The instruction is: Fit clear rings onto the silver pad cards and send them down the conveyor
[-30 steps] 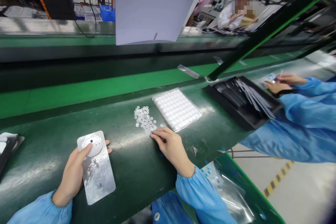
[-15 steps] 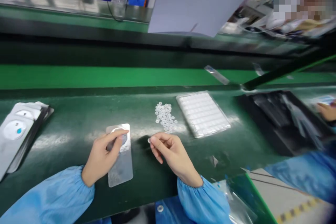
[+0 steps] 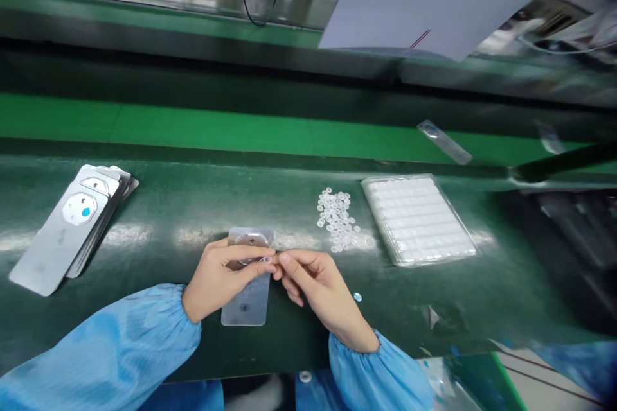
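The left hand has its thumb and forefinger closed on a small clear disc, which shows between the two fingertips. The right hand meets it there: its thumb and forefinger are pressed together at the tips and touch the left fingertips. I cannot tell whether the right hand also grips the disc or something else.

Below the left hand lies a grey phone back panel with a round camera area, partly covered by the fingers. It is on the dark green surface, close to the near edge.

Toward the left end of the surface, a fanned stack of similar panels lies at a slant; the top one carries a blue dot. Between the right hand and the far edge there is a loose pile of clear discs. Just right of this pile is a clear tray with rows of white pieces. A bluish disc lies alone beside the right hand, and a torn scrap is nearer to the near edge. At the right end stands a dark box, blurred.
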### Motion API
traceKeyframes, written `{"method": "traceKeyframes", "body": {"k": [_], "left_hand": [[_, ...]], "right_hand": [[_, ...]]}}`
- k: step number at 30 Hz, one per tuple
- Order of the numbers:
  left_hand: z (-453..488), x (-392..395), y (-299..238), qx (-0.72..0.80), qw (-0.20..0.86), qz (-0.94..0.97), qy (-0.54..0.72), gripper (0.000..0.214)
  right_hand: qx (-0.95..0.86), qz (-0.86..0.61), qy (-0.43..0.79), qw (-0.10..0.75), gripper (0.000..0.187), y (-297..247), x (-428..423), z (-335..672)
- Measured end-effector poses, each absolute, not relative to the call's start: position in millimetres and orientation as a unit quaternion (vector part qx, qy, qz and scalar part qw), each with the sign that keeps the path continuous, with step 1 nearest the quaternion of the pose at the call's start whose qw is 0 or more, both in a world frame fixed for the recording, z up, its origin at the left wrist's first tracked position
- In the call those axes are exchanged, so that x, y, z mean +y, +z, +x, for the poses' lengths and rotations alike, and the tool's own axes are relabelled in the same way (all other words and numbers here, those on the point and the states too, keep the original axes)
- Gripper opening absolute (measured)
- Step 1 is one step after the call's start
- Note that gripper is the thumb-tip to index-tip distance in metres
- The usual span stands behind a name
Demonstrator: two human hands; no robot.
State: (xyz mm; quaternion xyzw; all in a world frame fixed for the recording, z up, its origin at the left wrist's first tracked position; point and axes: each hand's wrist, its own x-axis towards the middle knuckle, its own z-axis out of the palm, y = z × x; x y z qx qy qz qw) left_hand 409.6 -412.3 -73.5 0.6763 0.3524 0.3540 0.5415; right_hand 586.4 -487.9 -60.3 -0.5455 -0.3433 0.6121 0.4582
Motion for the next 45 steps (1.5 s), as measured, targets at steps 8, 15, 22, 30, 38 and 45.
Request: {"method": "traceKeyframes", "body": {"k": [8, 15, 22, 30, 38, 45], "left_hand": [[408, -413, -70, 0.371, 0.519, 0.684, 0.354, 0.017], [410, -408, -74, 0.396, 0.505, 0.695, 0.325, 0.008], [416, -406, -77, 0.420, 0.506, 0.681, 0.322, 0.013], [418, -407, -73, 0.397, 0.524, 0.670, 0.345, 0.014], [409, -400, -67, 0.364, 0.541, 0.686, 0.323, 0.022], [407, -401, -66, 0.318, 0.550, 0.706, 0.312, 0.021]], "right_hand": [[-0.390, -0.573, 0.558, 0.457, 0.035, -56, -489, 581], [-0.446, -0.646, 0.402, 0.471, 0.027, -61, -495, 581], [-0.715, -0.514, 0.289, 0.376, 0.015, -60, -562, 571], [-0.820, -0.479, 0.156, 0.273, 0.014, -80, -592, 548], [-0.584, -0.573, 0.355, 0.452, 0.013, -63, -555, 580], [-0.641, -0.530, 0.231, 0.504, 0.019, -66, -491, 592]]}}
